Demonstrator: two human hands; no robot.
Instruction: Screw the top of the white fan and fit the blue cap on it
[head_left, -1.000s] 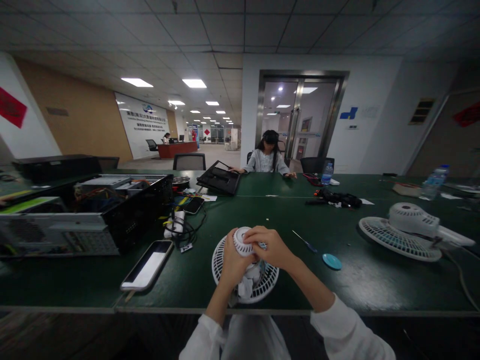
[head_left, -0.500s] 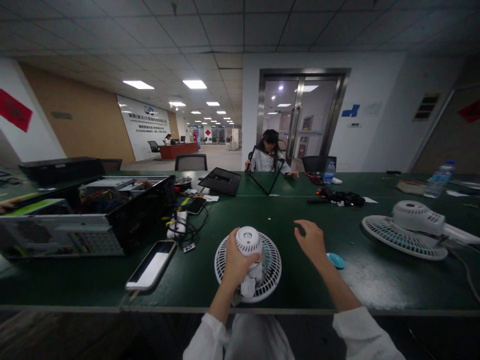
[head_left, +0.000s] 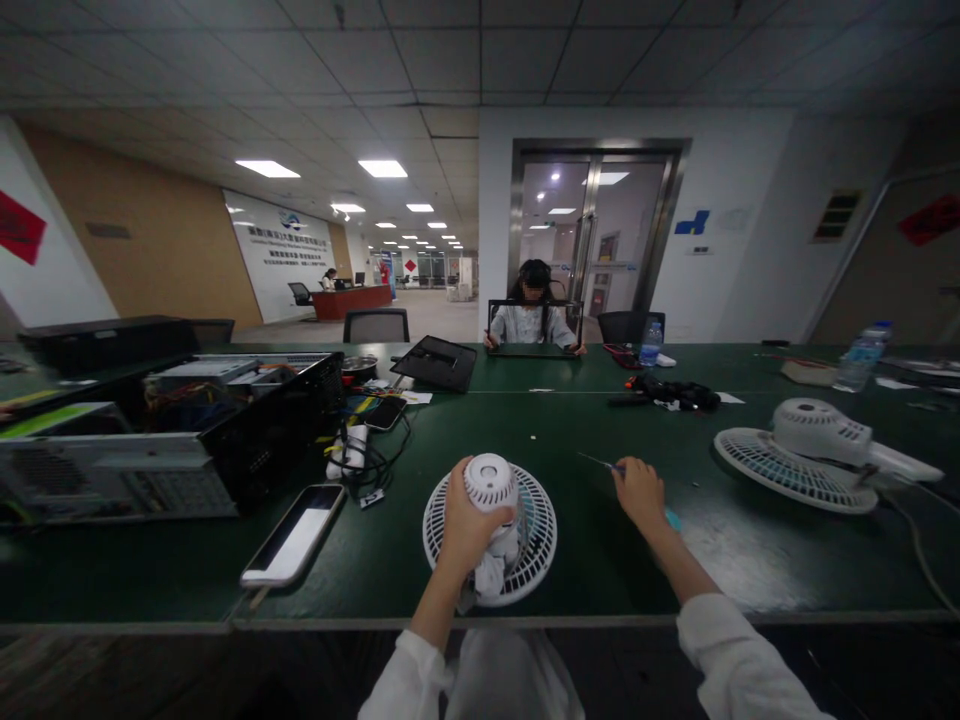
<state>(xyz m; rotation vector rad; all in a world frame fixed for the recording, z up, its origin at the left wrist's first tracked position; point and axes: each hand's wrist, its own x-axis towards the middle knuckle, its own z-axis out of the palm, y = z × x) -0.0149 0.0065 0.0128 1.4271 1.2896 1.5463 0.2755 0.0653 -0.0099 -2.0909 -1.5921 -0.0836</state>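
My left hand (head_left: 466, 525) is wrapped round the white motor housing (head_left: 489, 483) of a small white fan, whose round grille (head_left: 536, 520) lies flat on the green table (head_left: 585, 420) near its front edge. To the right, my right hand (head_left: 639, 492) rests on the table with fingers closed on the blue handle of a thin screwdriver (head_left: 600, 463), whose shaft points up and left. Half hidden under that hand lies a small light-blue disc (head_left: 673, 519).
A phone (head_left: 295, 535) lies left of the fan, beside tangled cables (head_left: 360, 455) and an open computer case (head_left: 172, 425). Another white fan (head_left: 814, 452) lies at the right. Across the table a person (head_left: 533, 318) holds a black frame. Water bottles (head_left: 861, 358) stand at the far right.
My right hand left the fan's motor housing, moved right across the table and closed on the screwdriver. The left hand kept its hold. The person opposite lifted a black frame upright.
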